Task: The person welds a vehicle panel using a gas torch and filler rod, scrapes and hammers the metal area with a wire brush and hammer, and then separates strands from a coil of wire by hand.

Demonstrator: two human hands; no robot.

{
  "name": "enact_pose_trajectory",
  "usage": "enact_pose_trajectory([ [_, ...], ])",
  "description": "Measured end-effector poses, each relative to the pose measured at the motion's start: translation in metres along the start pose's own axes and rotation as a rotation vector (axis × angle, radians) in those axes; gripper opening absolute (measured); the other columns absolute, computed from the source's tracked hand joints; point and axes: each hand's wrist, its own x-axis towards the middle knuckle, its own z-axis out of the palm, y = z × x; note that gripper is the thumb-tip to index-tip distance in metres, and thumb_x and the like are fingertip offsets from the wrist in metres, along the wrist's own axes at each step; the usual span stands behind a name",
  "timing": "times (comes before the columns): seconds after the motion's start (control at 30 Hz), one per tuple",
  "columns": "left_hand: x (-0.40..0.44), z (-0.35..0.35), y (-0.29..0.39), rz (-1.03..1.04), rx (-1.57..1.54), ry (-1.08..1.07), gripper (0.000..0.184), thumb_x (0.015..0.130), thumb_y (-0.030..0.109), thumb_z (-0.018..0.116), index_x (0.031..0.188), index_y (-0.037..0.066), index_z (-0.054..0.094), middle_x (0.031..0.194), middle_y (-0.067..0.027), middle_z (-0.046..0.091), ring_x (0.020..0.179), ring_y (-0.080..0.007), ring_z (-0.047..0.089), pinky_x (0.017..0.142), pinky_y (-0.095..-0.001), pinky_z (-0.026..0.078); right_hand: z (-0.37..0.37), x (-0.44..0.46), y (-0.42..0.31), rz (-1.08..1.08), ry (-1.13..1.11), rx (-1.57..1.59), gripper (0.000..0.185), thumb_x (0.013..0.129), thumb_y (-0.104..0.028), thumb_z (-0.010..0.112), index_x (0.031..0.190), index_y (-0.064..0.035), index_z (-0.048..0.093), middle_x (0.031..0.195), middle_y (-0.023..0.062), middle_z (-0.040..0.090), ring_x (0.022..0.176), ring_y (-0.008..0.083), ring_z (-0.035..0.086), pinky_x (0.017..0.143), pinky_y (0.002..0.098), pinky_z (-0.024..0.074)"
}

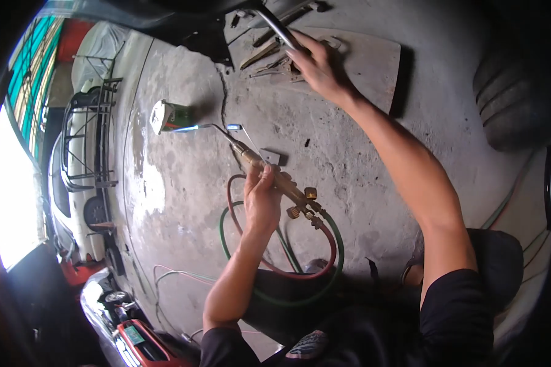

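My left hand (262,199) is wrapped round the brass body of a gas torch (291,188). The torch has two valve knobs, and a blue flame (187,129) burns at its bent tip, pointing left. A red hose (333,248) and a green hose (338,235) run from its rear end and loop below. Farther up, my right hand (324,67) is closed on a shiny metal bar (280,27), whose upper end meets a dark part at the top edge. That bar's exact kind is unclear.
A white and green bucket (170,116) stands beside the flame. Several tools (260,58) lie on a flat sheet (373,73) under my right hand. A dark panel (183,24) overhangs the top. Vehicles (86,214) and a red machine (144,342) line the left.
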Motion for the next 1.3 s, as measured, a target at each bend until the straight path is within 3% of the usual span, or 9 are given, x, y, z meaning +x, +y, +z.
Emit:
enact_pose_trajectory([
  [0.13,0.003,0.001,0.005,-0.008,0.011,0.062,0.019,0.103,0.016,0.052,0.117,0.005,0.048,0.094,-0.0116,0.06,0.084,-0.025,0.064,0.079,-0.0404,0.055,-0.019,-0.091,0.028,0.289,-0.172,-0.12,0.05,0.094,-0.032,0.058,0.136,-0.0041,0.058,0.075,0.0087,0.063,0.065,0.0143,0.058,0.06,0.0335,0.0476],
  [0.23,0.009,-0.006,0.005,-0.005,-0.005,0.052,0.022,0.104,0.017,0.051,0.12,0.004,0.046,0.095,-0.0123,0.059,0.086,-0.0257,0.064,0.082,-0.0431,0.057,-0.019,-0.155,0.071,0.54,-0.401,-0.258,0.041,0.092,-0.02,0.061,0.13,-0.0056,0.063,0.088,0.0185,0.071,0.083,0.0214,0.069,0.076,0.0393,0.0513],
  [0.33,0.014,-0.006,0.007,-0.009,-0.023,0.087,0.02,0.104,0.017,0.051,0.118,0.004,0.047,0.095,-0.0119,0.059,0.086,-0.0255,0.064,0.083,-0.0443,0.058,-0.02,-0.176,0.083,0.607,-0.574,-0.423,0.039,0.091,-0.018,0.062,0.128,-0.0052,0.063,0.086,0.0177,0.069,0.081,0.0275,0.068,0.076,0.0411,0.0513],
  [0.47,0.025,-0.008,0.009,0.026,-0.013,0.088,0.014,0.103,0.016,0.051,0.113,0.007,0.048,0.095,-0.0102,0.058,0.087,-0.025,0.063,0.085,-0.0462,0.057,-0.021,-0.158,0.112,-0.035,-0.63,-0.546,0.035,0.094,-0.02,0.062,0.127,-0.0061,0.065,0.086,0.0179,0.067,0.078,0.0338,0.064,0.074,0.0442,0.0512],
  [0.5,0.031,-0.005,0.01,0.05,-0.075,0.085,0.013,0.103,0.016,0.051,0.112,0.007,0.048,0.094,-0.0095,0.058,0.087,-0.0251,0.062,0.086,-0.047,0.056,-0.024,-0.131,0.071,-0.008,-0.803,-0.583,0.038,0.097,-0.028,0.063,0.124,-0.0028,0.065,0.095,0.0172,0.068,0.087,0.0296,0.065,0.078,0.0418,0.0516],
  [0.6,0.041,0.002,0.011,0.108,-0.24,0.078,0.009,0.103,0.016,0.051,0.109,0.009,0.048,0.094,-0.0078,0.057,0.087,-0.0253,0.061,0.087,-0.0492,0.054,-0.021,-0.086,-0.006,0.744,-0.996,-0.022,0.052,0.093,-0.042,0.068,0.123,0.0005,0.062,0.099,0.013,0.069,0.092,0.0231,0.065,0.078,0.0384,0.0527],
  [0.7,0.045,0.012,0.016,0.148,-0.376,0.033,0.009,0.103,0.015,0.051,0.109,0.009,0.048,0.097,-0.0073,0.056,0.09,-0.0256,0.06,0.09,-0.0508,0.053,-0.038,-0.092,-0.074,0.729,-1.076,0.051,0.061,0.09,-0.047,0.072,0.127,0.0004,0.058,0.096,0.0105,0.069,0.088,0.0184,0.066,0.076,0.0353,0.0544],
  [1.03,-0.01,0.082,0.012,0.077,-0.381,-0.129,0.018,0.106,0.022,0.046,0.115,0.007,0.05,0.109,-0.0097,0.059,0.107,-0.0273,0.059,0.104,-0.0534,0.044,-0.103,-0.134,-0.134,0.964,-0.976,0.519,0.079,0.088,-0.025,0.074,0.149,0.0021,0.032,0.088,0.013,0.067,0.075,0.0225,0.071,0.072,0.0346,0.0567],
  [1.3,-0.038,0.126,-0.011,0.058,-0.141,-0.092,0.023,0.109,0.021,0.036,0.116,0.001,0.045,0.116,-0.0158,0.055,0.116,-0.0307,0.056,0.105,-0.052,0.046,-0.123,-0.167,-0.13,1.027,-0.755,0.745,0.044,0.086,-0.013,0.073,0.12,0.0042,0.052,0.085,0.0113,0.066,0.062,0.0216,0.07,0.056,0.0322,0.0576],
])
